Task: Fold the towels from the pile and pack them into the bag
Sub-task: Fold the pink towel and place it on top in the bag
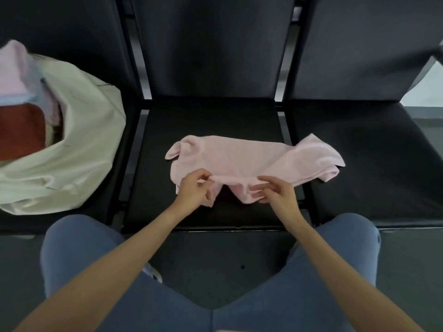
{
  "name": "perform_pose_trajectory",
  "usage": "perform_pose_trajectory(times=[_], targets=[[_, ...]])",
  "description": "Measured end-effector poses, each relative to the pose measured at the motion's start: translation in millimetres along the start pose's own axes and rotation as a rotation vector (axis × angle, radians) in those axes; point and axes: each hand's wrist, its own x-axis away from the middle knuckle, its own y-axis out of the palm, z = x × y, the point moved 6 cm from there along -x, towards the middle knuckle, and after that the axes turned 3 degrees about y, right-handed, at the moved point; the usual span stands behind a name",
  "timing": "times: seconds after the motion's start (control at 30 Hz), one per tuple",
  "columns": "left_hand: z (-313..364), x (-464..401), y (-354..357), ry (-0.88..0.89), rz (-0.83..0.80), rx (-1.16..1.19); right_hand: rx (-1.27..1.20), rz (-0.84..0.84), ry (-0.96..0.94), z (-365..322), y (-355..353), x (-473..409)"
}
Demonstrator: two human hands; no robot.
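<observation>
A pale pink towel lies crumpled across the middle black chair seat, its right end reaching over the gap toward the right seat. My left hand pinches the towel's near edge on the left. My right hand pinches the same edge a little to the right, fingers curled into the cloth. A cream cloth bag slumps open on the left chair. Inside it I see a dark red towel and a pink towel with other pale folded ones.
Three black padded chairs stand in a row with upright backs. The right seat is bare apart from the towel's tip. My knees in blue trousers sit close to the seats' front edge, with dark floor between them.
</observation>
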Motion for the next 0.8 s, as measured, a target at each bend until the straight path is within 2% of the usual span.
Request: perform_pose_trajectory(times=[0.13,0.2,0.3,0.4,0.5,0.6,0.67,0.73,0.8], targets=[[5,13,-26,-0.009,0.037,0.176,-0.050,0.362,0.202,29,-45,-31],[6,20,-30,0.019,0.016,0.191,-0.047,0.467,0.233,32,-61,-51],[7,28,-38,0.058,0.030,0.086,-0.125,0.568,0.364,38,-74,-73],[7,34,-47,0.088,0.090,-0.025,-0.122,0.529,0.391,38,-79,-85],[20,38,-62,0.298,0.165,-0.251,-0.049,0.509,0.386,31,-90,-85],[33,26,-83,0.385,0.268,-0.427,0.014,0.548,0.159,3,-85,-73],[41,11,-95,0.389,0.355,-0.466,0.001,0.461,0.029,-14,-63,-56],[50,1,-99,0.410,0.409,-0.491,-0.062,0.341,0.017,-16,-36,-38],[57,-2,-93,0.453,0.388,-0.514,-0.087,0.219,0.046,-8,-7,-18]])
